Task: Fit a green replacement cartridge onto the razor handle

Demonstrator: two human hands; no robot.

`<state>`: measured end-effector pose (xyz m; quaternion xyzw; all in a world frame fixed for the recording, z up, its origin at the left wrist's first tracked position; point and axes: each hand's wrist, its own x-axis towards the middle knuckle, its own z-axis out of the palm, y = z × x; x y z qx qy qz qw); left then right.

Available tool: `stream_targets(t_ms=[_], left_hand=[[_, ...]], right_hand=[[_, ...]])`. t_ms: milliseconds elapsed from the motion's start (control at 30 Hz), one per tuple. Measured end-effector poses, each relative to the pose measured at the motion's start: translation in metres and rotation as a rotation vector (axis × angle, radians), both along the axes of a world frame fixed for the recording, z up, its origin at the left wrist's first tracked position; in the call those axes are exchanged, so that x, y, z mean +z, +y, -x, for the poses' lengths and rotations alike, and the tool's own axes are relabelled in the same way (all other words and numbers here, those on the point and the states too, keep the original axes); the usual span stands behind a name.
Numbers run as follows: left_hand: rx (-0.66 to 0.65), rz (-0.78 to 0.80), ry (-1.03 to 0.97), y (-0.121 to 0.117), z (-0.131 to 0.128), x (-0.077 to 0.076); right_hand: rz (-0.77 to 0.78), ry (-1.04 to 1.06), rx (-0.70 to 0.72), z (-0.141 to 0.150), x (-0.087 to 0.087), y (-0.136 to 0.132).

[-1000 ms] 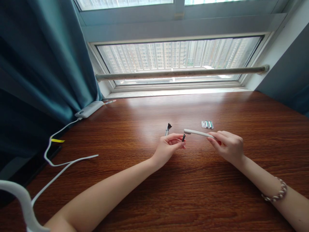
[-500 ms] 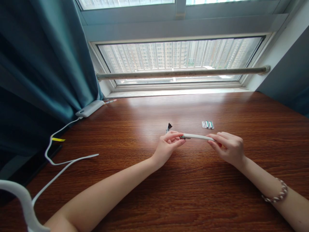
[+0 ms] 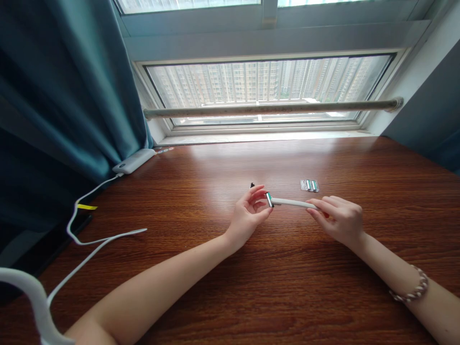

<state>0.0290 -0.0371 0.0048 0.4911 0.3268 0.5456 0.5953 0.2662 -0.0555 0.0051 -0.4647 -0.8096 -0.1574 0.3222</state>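
Observation:
A white-handled razor (image 3: 291, 202) is held level between my two hands, above the table. My right hand (image 3: 339, 218) pinches the end of its handle between thumb and fingers. At the other end, the razor head shows a silver face with a green strip, and dark comb-like teeth stick out beneath it. My left hand (image 3: 247, 215) holds that head by its edges, thumb below and fingertips above. Just behind the left fingers lies a small dark object (image 3: 252, 185), mostly hidden. Beyond the razor is a clear pack with blade cartridges (image 3: 309, 185).
On the left, a white power bank (image 3: 134, 161) sits by the blue curtain (image 3: 72, 86), with a white cable (image 3: 104, 242) trailing from it. A curved white stand (image 3: 34, 297) rises at the lower left. A pipe (image 3: 273, 110) crosses the window behind the table (image 3: 230, 297).
My left fingers have shifted and spread around the razor head, whose silver and green face now shows. The small dark object behind is more covered. My right hand has barely moved.

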Motion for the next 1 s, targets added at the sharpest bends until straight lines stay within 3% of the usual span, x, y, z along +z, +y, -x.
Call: stream_targets(t_ms=[300,433,700,1000], left_hand=[[-0.034,-0.093,0.048,-0.0028,0.0,0.0004],[-0.057,-0.14,0.085,-0.0056,0.0005,0.0006],[-0.172,-0.052,-0.005,-0.0089,0.0003,0.0061],[-0.139,0.036,-0.027,-0.0058,0.0021,0.0082]], right_hand=[[0.037,0.001,0.05,0.0,-0.0006,-0.0007],[0.004,0.001,-0.045,0.0011,-0.0015,0.0002],[0.023,0.001,0.015,0.0001,-0.0001,-0.0011],[0.032,0.009,0.035,0.0011,0.0007,-0.0022]])
